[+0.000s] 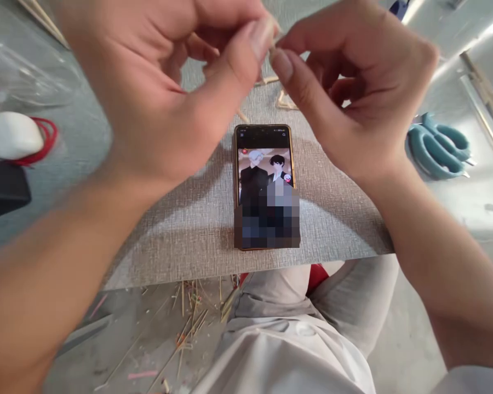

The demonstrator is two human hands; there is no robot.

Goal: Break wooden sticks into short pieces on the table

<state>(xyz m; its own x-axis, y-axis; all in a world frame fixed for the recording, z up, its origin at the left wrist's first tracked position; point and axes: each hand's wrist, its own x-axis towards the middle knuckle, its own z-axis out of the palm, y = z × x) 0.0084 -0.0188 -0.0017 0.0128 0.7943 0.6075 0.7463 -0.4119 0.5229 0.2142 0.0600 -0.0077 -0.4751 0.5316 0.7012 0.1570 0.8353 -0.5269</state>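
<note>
L hand (176, 98) & R hand (349, 93): fingers pinched tight, tips close tog., on thin bit (273, 42) over worktop (181, 235); mostly hid, axis unclear. Phone (265, 169) below, lengthwise twd body, narrow strip to near edge.

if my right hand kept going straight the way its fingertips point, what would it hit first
Most likely your left hand: its thumb tip and fingertips lie right by those of the right hand, though their exact depth is unclear.
</note>
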